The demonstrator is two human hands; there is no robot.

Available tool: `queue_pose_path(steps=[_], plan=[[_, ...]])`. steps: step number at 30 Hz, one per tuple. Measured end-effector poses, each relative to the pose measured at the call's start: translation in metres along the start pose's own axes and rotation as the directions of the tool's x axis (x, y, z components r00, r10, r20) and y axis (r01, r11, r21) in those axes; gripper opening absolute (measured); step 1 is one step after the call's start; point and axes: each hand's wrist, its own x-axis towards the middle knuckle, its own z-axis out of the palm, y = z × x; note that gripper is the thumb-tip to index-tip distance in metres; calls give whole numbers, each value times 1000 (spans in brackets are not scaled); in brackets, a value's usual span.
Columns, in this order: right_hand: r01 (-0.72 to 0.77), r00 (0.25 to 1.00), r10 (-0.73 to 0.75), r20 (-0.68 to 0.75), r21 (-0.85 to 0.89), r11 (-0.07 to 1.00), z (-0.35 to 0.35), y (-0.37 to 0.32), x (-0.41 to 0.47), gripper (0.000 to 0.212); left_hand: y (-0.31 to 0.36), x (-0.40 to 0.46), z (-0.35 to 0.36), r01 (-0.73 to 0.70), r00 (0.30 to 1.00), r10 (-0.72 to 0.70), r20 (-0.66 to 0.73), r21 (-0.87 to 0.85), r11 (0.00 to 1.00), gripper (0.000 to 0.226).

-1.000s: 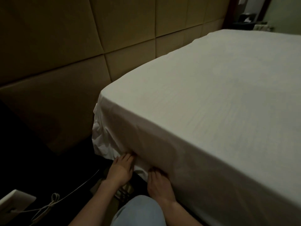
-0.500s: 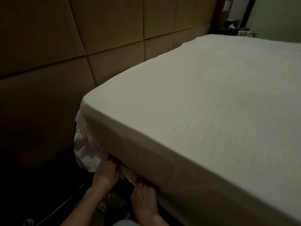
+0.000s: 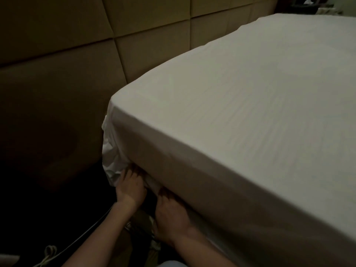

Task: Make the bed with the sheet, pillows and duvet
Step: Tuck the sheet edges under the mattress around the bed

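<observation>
At the lower centre, the left hand [image 3: 129,186] and right hand [image 3: 171,215] push the smooth white cotton sheet [image 3: 240,105] under the bed's corner, their fingers' hold hidden.

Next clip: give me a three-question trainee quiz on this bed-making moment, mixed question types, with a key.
1. True or false: pillows lie on the sheet.
2. Multiple choice: where are the fingers of the left hand and right hand? A) flat on top of the bed B) at the lower edge of the bed's side, by the corner C) on the padded wall
3. Fill in: at the corner, loose sheet hangs in a ____ bunch.

Key:
1. False; no pillows are in view.
2. B
3. crumpled
</observation>
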Motion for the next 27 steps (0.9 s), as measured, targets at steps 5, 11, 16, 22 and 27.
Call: queue_pose_path(steps=[5, 11, 16, 22, 27], plan=[[-70, 997, 68, 44, 45, 997, -3, -8, 13, 70, -9, 5, -19, 149, 981, -172, -89, -227, 963, 31], [-236, 972, 235, 30, 198, 951, 19, -14, 22, 75, -31, 6, -10, 120, 983, -140, -116, -164, 979, 32], [-303, 953, 296, 69, 246, 920, 17, -17, 31, 70, -23, 28, -15, 133, 984, -137, 114, 41, 990, 32], [-231, 971, 195, 140, 334, 914, -11, -3, 12, 69, -27, 40, -43, 257, 925, -234, 299, -40, 966, 31], [-222, 966, 257, -15, 459, 860, 16, 17, -48, 65, 7, -12, -43, 16, 999, -19, -49, -51, 999, 35]])
